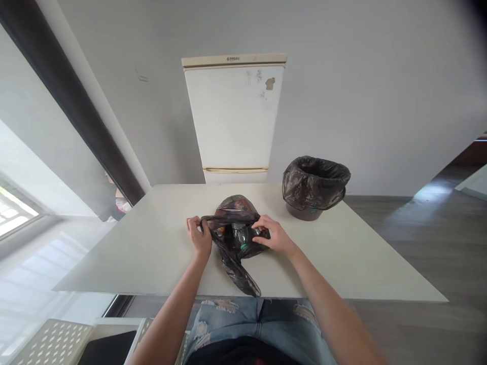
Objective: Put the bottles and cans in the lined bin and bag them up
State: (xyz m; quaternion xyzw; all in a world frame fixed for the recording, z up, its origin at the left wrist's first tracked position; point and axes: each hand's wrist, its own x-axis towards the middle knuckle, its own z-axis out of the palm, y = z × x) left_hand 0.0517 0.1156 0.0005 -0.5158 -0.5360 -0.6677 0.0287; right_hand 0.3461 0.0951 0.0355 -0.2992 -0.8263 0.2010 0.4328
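On the white table (144,253) lies a black, see-through plastic garbage bag (238,205) with mixed rubbish inside, including what looks like a clear plastic bottle (240,235). My left hand (200,238) is closed on the bag's gathered edge at its left side. At the right side, my right hand (276,235) curls its fingers and thumb round the bag's edge. A strip of the plastic stretches between both hands across the opening. One loose end of the bag trails toward the table's front edge.
A brown trash can (304,212) lined with a black bag (315,185) stands at the table's back right. Behind the table is a white refrigerator (234,116). A perforated light plastic container (53,342) sits below at the lower left.
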